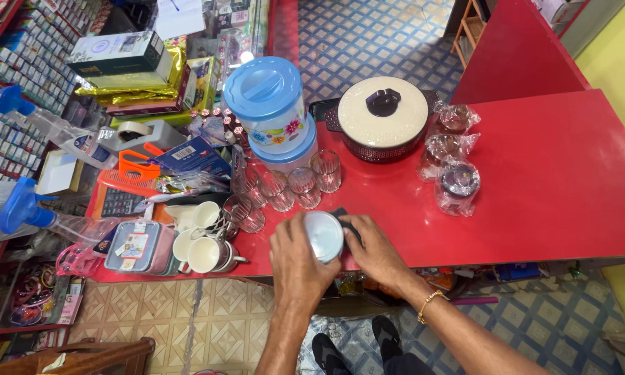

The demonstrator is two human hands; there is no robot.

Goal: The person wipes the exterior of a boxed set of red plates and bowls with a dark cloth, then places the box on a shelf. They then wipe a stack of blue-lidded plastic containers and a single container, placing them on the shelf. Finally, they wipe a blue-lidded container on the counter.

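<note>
Currently a small round white-bottomed cup (324, 236) is gripped by the left hand (300, 258) and right hand (375, 251) at the red counter's (548, 180) six o'clock edge; it is best kept steady, clear of clear drinking glasses (288, 186) at twelve o'clock

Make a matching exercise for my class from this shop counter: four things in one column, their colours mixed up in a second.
Things:
1. Jug lid
2. Counter
3. Casserole lid
4. Scissors handle

Colours:
a. Orange
b. Cream
c. Blue
d. Red

Pairs: 1-c, 2-d, 3-b, 4-a
</note>
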